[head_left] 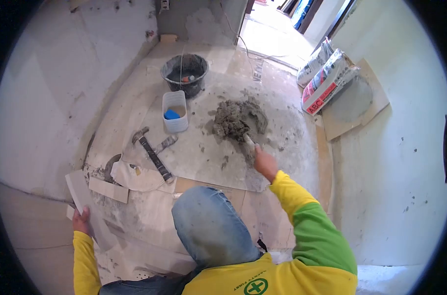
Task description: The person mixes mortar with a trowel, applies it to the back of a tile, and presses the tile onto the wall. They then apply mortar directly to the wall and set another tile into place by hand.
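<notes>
My right hand (266,164) is closed round the pale handle of a trowel (249,141). The trowel's blade is sunk in a heap of wet grey mortar (231,117) and cannot be seen. At the lower left, my left hand (82,221) grips the edge of a long, pale tile strip (91,209), which stands tilted beside the wall. Close to that strip lies a shorter tile piece (108,190) on the dusty floor. A claw hammer (153,156) with a dark wrapped handle rests between my hands, across another tool (165,143).
A black bucket (200,88) and a white plastic container (180,122) with a blue sponge (171,114) stand beyond the hammer. Cement bags (326,88) and a square board (356,105) lean on the right wall. A doorway (277,37) opens at the back.
</notes>
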The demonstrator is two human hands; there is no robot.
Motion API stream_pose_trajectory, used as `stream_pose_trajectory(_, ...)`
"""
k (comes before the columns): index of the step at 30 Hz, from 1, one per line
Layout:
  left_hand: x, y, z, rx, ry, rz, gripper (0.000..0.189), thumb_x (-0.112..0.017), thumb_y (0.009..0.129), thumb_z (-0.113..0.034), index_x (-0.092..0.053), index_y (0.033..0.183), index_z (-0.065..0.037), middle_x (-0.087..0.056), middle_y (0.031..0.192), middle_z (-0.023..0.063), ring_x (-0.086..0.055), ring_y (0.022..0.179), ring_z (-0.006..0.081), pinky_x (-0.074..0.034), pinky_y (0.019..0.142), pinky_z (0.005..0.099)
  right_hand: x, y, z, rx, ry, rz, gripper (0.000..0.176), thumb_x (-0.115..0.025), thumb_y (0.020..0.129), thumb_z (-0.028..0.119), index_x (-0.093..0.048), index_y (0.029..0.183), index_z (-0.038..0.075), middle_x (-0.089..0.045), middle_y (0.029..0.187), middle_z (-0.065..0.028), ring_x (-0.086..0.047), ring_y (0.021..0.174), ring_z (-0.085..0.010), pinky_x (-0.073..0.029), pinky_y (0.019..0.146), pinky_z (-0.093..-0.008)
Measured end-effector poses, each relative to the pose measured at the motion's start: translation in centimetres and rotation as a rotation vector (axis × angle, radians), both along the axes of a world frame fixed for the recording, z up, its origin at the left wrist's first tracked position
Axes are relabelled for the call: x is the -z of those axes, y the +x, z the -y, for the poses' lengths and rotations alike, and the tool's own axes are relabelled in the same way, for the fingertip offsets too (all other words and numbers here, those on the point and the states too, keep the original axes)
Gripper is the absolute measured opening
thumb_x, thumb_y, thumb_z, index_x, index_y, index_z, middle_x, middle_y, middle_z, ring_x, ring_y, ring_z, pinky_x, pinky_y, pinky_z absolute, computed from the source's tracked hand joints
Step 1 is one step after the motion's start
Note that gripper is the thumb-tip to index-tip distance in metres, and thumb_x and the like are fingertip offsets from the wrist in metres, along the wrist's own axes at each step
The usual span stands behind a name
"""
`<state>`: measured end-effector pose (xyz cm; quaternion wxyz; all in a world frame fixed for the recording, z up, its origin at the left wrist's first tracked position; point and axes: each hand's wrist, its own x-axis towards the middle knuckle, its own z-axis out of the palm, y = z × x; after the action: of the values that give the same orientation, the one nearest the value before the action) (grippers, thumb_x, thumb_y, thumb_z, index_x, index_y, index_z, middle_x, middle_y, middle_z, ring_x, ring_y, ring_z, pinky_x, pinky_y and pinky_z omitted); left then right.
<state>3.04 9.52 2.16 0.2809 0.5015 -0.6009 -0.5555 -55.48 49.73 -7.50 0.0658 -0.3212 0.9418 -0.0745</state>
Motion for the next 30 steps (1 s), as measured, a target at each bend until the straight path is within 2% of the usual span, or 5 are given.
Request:
stream_pose_trajectory(5,1.7,1.9,0.4,0.054,-0.012,0.126,0.043,-0.066,0.087,-0.027,-0.055,0.120,-0.001,-0.063,0.106,0.0075,-0.058,0.094,0.0187,-0.046,0.085,0.0315,-1.2,-1.4,-5.9,0.104,-0.059,0.043,0.050,-0.053,0.088,0.021,-0.039,0.135,0.013,-0.062,0.085,-0.0201,-0.063,0.067,-0.0397,-0.050,0.057,-0.0496)
stream_pose_trajectory(14,3.2,5.3,0.8,0.031,0.052,0.167,0.046,-0.064,0.089,-0.030,-0.054,0.122,0.000,-0.062,0.107,0.0081,-0.057,0.094,0.0182,-0.046,0.086,0.0306,2.4,-10.4,-10.9,0.839,-0.541,1.274,0.023,-0.053,0.091,0.034,-0.048,0.100,0.013,-0.053,0.070,-0.0057,-0.048,0.046,-0.0188,-0.043,0.041,-0.0346)
stream_pose_trajectory(21,-0.7,4.2,-0.6,-0.111,-0.015,0.200,0.041,-0.062,0.090,-0.028,-0.056,0.120,-0.001,-0.061,0.105,0.0065,-0.056,0.093,0.0159,-0.046,0.083,0.0298,2.2,-24.2,1.1,0.384,-0.148,0.948,0.025,-0.050,0.093,0.028,-0.061,0.090,0.005,-0.062,0.067,-0.0123,-0.057,0.049,-0.0227,-0.049,0.046,-0.0389)
stream_pose_trajectory(25,0.5,5.2,2.6,-0.041,-0.031,0.180,0.041,-0.062,0.091,-0.027,-0.055,0.121,-0.001,-0.062,0.105,0.0074,-0.057,0.094,0.0166,-0.046,0.084,0.0307,1.3,-22.3,4.2,-0.228,0.187,0.540,0.038,-0.063,0.080,0.016,-0.053,0.111,-0.003,-0.062,0.068,-0.0167,-0.063,0.055,-0.0274,-0.051,0.050,-0.0410)
stream_pose_trajectory(30,1.5,3.1,4.8,-0.015,-0.115,-0.010,0.037,-0.061,0.091,-0.023,-0.056,0.121,-0.001,-0.062,0.106,0.0072,-0.057,0.093,0.0160,-0.046,0.085,0.0304,-2.6,-8.4,2.9,-0.150,0.208,0.063,0.039,-0.052,0.083,0.007,-0.048,0.120,-0.006,-0.066,0.086,-0.0255,-0.066,0.080,-0.0390,-0.053,0.066,-0.0456)
